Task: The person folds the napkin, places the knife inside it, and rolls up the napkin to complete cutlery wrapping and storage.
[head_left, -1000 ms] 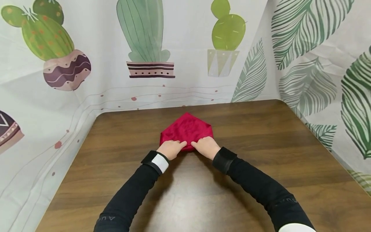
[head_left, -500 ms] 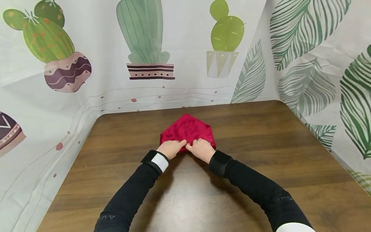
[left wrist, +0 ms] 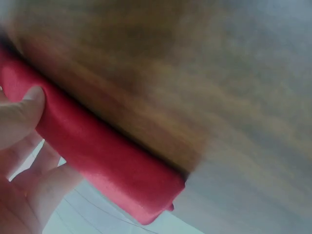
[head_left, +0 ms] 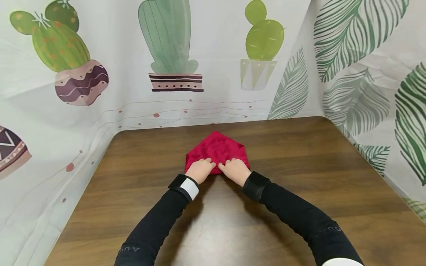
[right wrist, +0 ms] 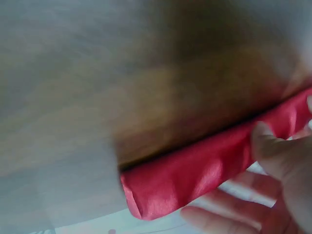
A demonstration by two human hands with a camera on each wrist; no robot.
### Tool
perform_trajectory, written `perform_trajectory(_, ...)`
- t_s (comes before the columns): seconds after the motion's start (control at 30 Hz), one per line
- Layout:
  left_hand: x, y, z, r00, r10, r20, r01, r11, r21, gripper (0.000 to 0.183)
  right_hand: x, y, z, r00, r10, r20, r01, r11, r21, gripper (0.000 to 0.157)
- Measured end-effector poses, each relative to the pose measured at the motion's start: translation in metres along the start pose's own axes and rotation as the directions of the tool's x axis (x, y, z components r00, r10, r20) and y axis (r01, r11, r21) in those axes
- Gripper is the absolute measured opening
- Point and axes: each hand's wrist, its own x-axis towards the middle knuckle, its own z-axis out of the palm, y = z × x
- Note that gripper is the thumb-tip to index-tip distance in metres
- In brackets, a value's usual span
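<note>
A red satin cloth, folded to a point at the far side, lies on the wooden table. Along its near edge runs a thick rolled band. My left hand grips this roll left of its middle, thumb on the near face and fingers curled over the far side. Just to the right, my right hand holds the same roll in a like way, its thumb pressed on the near face. In the head view the two thumbs point at each other with a small gap between.
The brown wooden table reaches back to a white hanging cloth printed with cacti and leaves. Black sleeves cover both arms, with a dark band at each wrist. A white round edge shows at the bottom right.
Over the last second my right hand has shifted slightly left along the roll. The left hand's fingers have curled further over the cloth; the cloth stays in about the same place.
</note>
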Motion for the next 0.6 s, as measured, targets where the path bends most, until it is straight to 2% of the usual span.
perform_trajectory(0.17,0.002,-0.004,-0.004,0.997,-0.042,0.057,0.044,0.999,-0.030,0.019,-0.003,-0.004,0.007,0.996,0.024,-0.086,-0.032,0.995,-0.092,0.021)
perform_trajectory(0.3,-0.002,0.003,0.000,0.998,-0.057,0.012,0.057,0.998,0.030,0.017,0.000,-0.004,0.012,0.994,-0.014,-0.109,0.003,0.995,-0.099,0.015)
perform_trajectory(0.5,-0.002,0.013,0.007,0.995,-0.035,-0.099,0.047,0.991,0.124,0.008,0.004,0.002,0.010,0.997,-0.050,0.056,0.053,0.998,-0.039,0.012)
perform_trajectory(0.53,-0.001,0.013,0.007,0.994,-0.034,-0.104,0.048,0.990,0.134,0.008,0.004,0.003,0.009,0.996,-0.057,0.068,0.060,0.997,-0.045,0.012)
perform_trajectory(0.6,0.001,0.012,0.006,0.996,-0.037,-0.082,0.047,0.992,0.121,0.007,0.003,0.003,0.009,0.997,-0.074,0.026,0.075,0.995,-0.072,0.009)
